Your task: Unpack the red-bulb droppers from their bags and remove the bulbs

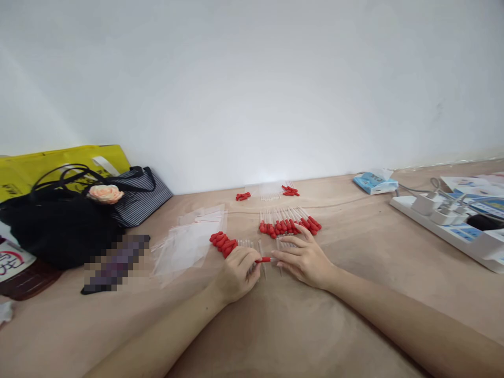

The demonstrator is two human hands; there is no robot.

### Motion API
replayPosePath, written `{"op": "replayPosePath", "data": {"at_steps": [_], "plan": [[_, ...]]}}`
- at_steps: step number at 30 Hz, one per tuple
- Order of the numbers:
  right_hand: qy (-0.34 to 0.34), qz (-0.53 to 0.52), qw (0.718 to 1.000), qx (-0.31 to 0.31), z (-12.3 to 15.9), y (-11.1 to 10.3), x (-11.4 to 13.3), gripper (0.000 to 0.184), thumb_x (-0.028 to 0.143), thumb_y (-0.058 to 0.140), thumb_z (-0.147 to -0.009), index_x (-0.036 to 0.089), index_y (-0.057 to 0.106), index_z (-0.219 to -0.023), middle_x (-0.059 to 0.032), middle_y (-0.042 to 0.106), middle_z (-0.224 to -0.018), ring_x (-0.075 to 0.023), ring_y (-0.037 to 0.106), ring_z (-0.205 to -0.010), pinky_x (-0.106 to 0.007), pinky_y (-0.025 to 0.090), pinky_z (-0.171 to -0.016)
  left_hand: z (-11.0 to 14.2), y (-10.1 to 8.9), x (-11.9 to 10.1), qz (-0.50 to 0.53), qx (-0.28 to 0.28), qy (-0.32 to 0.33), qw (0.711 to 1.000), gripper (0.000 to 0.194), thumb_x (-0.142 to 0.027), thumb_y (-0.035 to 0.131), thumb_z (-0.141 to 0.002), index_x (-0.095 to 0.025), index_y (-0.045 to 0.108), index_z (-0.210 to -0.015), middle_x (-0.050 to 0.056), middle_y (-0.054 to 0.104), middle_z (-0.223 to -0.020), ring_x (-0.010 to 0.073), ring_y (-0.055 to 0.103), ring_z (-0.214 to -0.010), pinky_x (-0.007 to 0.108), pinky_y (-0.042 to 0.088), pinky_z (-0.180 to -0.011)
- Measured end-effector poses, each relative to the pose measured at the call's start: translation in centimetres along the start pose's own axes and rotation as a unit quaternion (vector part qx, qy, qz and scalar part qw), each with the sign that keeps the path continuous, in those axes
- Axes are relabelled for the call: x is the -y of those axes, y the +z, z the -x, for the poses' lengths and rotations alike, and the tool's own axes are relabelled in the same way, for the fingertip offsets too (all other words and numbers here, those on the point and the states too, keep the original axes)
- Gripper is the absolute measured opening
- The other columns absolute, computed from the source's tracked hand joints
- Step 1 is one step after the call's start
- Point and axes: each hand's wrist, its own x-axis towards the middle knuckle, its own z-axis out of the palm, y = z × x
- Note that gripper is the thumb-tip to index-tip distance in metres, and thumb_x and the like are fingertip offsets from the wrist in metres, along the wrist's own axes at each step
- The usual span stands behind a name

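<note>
My left hand (237, 272) is curled closed on the table, pinching a small clear dropper with a red bulb (264, 260) that points toward my right hand. My right hand (305, 258) lies beside it, fingers together, its fingertips touching the same dropper's end. A cluster of red-bulb droppers (223, 243) lies just behind my left hand. A larger row of red-bulb droppers (290, 223) lies just behind my right hand. Loose clear tubes (280, 247) rest between the hands.
Clear plastic bags (189, 241) lie left of the hands. Black and striped bags (71, 215) with a yellow bag sit far left. More red bulbs (290, 191) lie near the wall. A white power strip (444, 220) and a blue packet (374, 182) are at right.
</note>
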Motion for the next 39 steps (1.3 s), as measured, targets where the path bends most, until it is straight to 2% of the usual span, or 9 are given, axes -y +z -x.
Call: {"op": "replayPosePath", "data": {"at_steps": [4,7,14,18,21,24,29,34,39], "plan": [[-0.028,-0.012,0.999,-0.017,0.1,0.1,0.1,0.017,0.022,0.049,-0.084,0.022,0.061,-0.096,0.0001,0.069,-0.080,-0.0153,0.056,-0.094,-0.044,0.023,-0.100,-0.1,0.0,0.1,-0.009,0.020,0.014,1.000,0.020,-0.024,0.053,-0.079,-0.018,0.055,-0.097,0.007,0.063,-0.095,0.0194,0.056,-0.092,0.034,0.043,-0.081],[-0.044,-0.020,0.999,-0.024,0.1,0.0,0.1,0.018,0.020,0.048,-0.083,0.021,0.060,-0.098,-0.0013,0.069,-0.081,-0.0155,0.056,-0.096,-0.043,0.027,-0.099,-0.1,0.1,0.3,-0.015,0.034,0.027,0.999,0.017,-0.027,0.050,-0.082,-0.020,0.058,-0.095,0.005,0.064,-0.100,0.0200,0.053,-0.102,0.037,0.039,-0.087],[-0.067,-0.056,0.996,-0.014,0.3,0.0,0.3,0.019,0.016,0.043,-0.084,0.020,0.058,-0.095,-0.0006,0.069,-0.074,-0.0144,0.056,-0.099,-0.044,0.025,-0.100,-0.1,-0.2,-0.2,-0.028,0.028,0.038,0.999,0.012,-0.023,0.050,-0.083,-0.021,0.060,-0.077,-0.003,0.068,-0.089,0.0174,0.057,-0.099,0.038,0.030,-0.095],[-0.058,-0.058,0.996,-0.021,0.8,-0.3,-0.6,0.019,0.013,0.042,-0.084,0.018,0.058,-0.093,-0.0020,0.068,-0.078,-0.0144,0.057,-0.097,-0.042,0.027,-0.098,0.6,-0.9,0.8,-0.025,0.018,0.027,0.999,0.014,-0.018,0.046,-0.084,-0.021,0.059,-0.078,-0.002,0.069,-0.086,0.0167,0.060,-0.092,0.040,0.031,-0.094],[0.019,-0.032,0.998,-0.043,1.3,-0.9,-1.8,0.018,0.015,0.044,-0.083,0.018,0.059,-0.092,-0.0032,0.067,-0.081,-0.0153,0.057,-0.090,-0.039,0.033,-0.090,1.6,-1.8,2.1,-0.043,-0.012,-0.029,0.999,0.014,-0.016,0.045,-0.084,-0.020,0.058,-0.085,0.001,0.067,-0.087,0.0161,0.060,-0.088,0.037,0.039,-0.086],[0.073,0.009,0.996,-0.043,1.2,-1.0,-2.0,0.018,0.022,0.048,-0.083,0.022,0.062,-0.095,0.0003,0.062,-0.062,-0.0143,0.053,-0.070,-0.035,0.035,-0.077,1.8,-2.6,2.8,-0.029,-0.052,-0.093,0.994,0.016,-0.018,0.045,-0.084,-0.019,0.059,-0.091,0.004,0.061,-0.086,0.0147,0.058,-0.083,0.030,0.045,-0.076],[0.115,0.048,0.992,0.011,0.4,-0.7,-0.6,0.028,0.017,0.042,-0.084,0.017,0.058,-0.107,-0.0016,0.060,-0.063,-0.0141,0.046,-0.063,-0.030,0.030,-0.065,0.9,-3.8,4.9,-0.056,-0.117,-0.256,0.958,0.025,-0.027,0.043,-0.081,-0.017,0.061,-0.096,0.005,0.051,-0.084,0.0158,0.054,-0.079,0.029,0.048,-0.070],[0.125,0.031,0.991,0.030,-0.1,-0.5,0.0,0.027,0.014,0.042,-0.081,0.016,0.061,-0.100,-0.0025,0.063,-0.066,-0.0141,0.048,-0.065,-0.029,0.028,-0.065,2.0,-4.6,9.4,-0.006,-0.089,-0.438,0.894,0.034,-0.033,0.048,-0.069,-0.016,0.057,-0.098,0.003,0.051,-0.077,0.0149,0.055,-0.066,0.028,0.048,-0.062],[0.102,0.040,0.994,0.028,-1.6,0.3,0.1,0.021,0.014,0.043,-0.081,0.016,0.063,-0.087,-0.0018,0.063,-0.062,-0.0131,0.049,-0.061,-0.029,0.027,-0.065,3.3,-3.9,11.3,0.048,-0.069,-0.513,0.854,0.039,-0.039,0.056,-0.060,-0.016,0.049,-0.090,-0.001,0.056,-0.067,0.0139,0.055,-0.059,0.027,0.047,-0.059]]}}
